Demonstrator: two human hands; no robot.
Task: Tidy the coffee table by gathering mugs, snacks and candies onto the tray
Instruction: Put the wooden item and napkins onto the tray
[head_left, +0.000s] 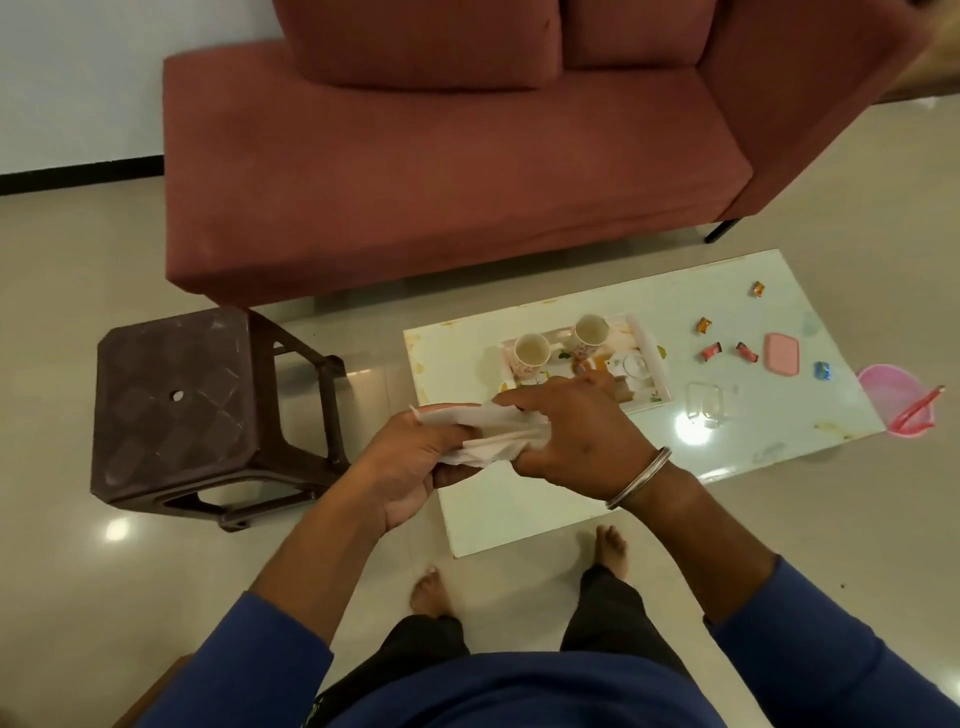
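Head view: both hands meet over the near left part of the bench (524, 514), a low pale glossy top. The left hand (410, 467) has its grip closed round a crumpled white tissue (493, 434), fingers curled under it and thumb on top. The right hand (576, 436) pinches the other end of the same tissue, forefinger stretched along it; a metal bangle (641, 478) circles that wrist.

The tray (652, 358), white with a floral print, lies on the bench just beyond the hands; its near edge is hidden by the right hand. Two mugs (532, 351) (591, 332) stand upright on it, side by side. A clear glass object (635, 366) on the tray's right part is hard to make out, as are small orange bits beside it.

Right of the tray, loose on the bench, lie wrapped candies (710, 352) (746, 352) (703, 325) (758, 289) (822, 370), a pink lid (782, 353) and a clear container (705, 402), nearly lost in the glare. A pink bowl (896, 400) shows past the right end of the bench, partly hidden by its edge.

A brown stool (176, 400) stands left of the bench, a red sofa (441, 171) behind, cut off at the top.
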